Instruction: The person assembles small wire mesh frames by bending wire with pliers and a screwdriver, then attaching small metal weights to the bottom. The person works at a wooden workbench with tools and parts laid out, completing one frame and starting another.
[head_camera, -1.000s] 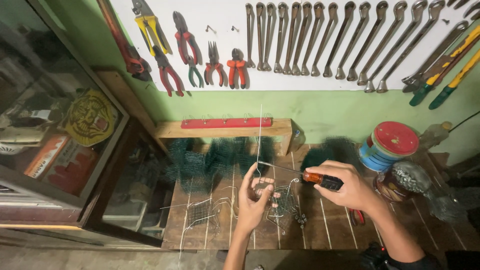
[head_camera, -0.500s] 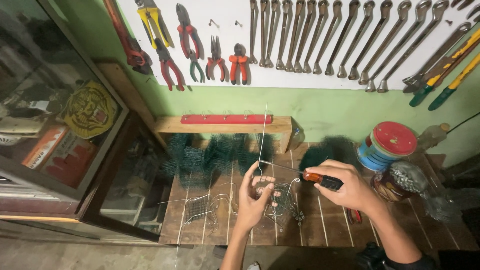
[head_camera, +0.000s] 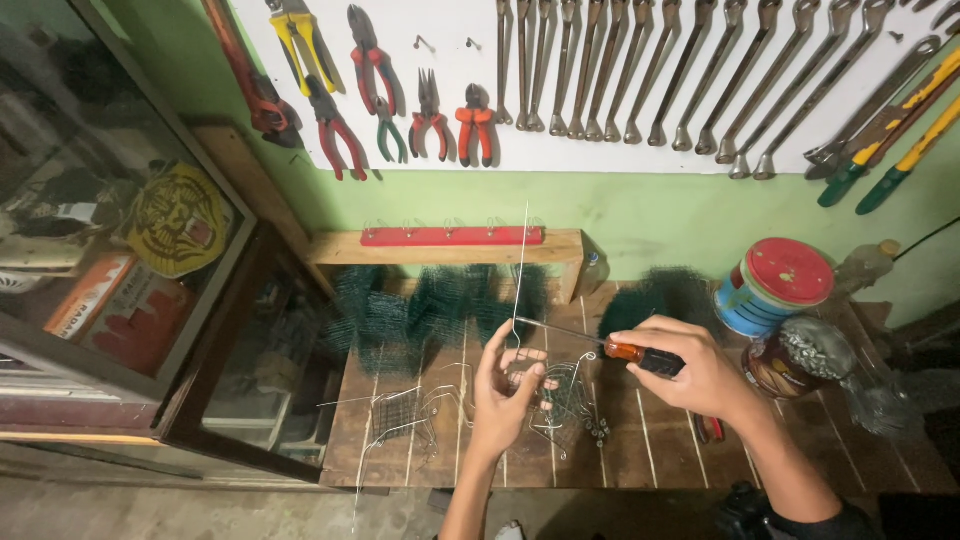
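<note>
Both forearms are bare from wrist to elbow, coming in from about 6 o'clock. The left hand (head_camera: 503, 398) and right hand (head_camera: 692, 372) wear no gloves, rings or watch. At 5 o'clock, dark clothing shows by the right elbow.

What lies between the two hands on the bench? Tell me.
In the head view, the screwdriver's thin metal shaft spans from the right hand toward the left hand, above bent wire pieces on the wooden bench.

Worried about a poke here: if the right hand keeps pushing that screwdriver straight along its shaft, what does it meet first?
Probably the left hand or the wire it holds, near the tip; depth is unclear.
</note>
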